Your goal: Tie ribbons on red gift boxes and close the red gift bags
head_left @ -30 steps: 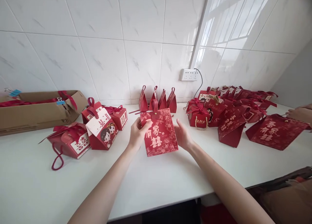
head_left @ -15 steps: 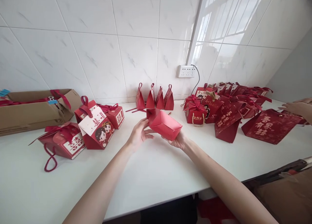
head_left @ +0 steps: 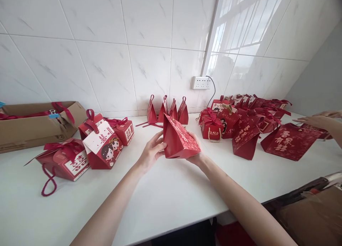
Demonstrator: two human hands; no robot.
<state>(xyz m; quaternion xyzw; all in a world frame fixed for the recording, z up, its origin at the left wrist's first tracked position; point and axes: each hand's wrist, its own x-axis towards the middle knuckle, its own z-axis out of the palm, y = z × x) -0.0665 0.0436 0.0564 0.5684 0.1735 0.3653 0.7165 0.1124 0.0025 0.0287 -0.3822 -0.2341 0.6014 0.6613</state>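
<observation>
Over the middle of the white table I hold a red gift box [head_left: 179,141] between both hands. It has a tapering shape, a plain side facing left and a patterned side with pale lettering facing up and right. My left hand [head_left: 152,149] grips its left edge, thumb against the plain side. My right hand [head_left: 196,151] clasps the right side, its fingers partly hidden behind the box. Behind it, against the wall, stand several slim red boxes [head_left: 151,112] with ribbon loops on top.
Left of me are red boxes with ribbons [head_left: 103,142] and a long cardboard carton [head_left: 32,126]. Many red gift boxes [head_left: 245,139] crowd the right side, where another person's hands [head_left: 324,121] reach in. A power strip [head_left: 201,83] is on the tiled wall.
The box has been turned in my hands: its plain bottom faced me before, and now its side and patterned face show. My left fingers have closed on its edge.
</observation>
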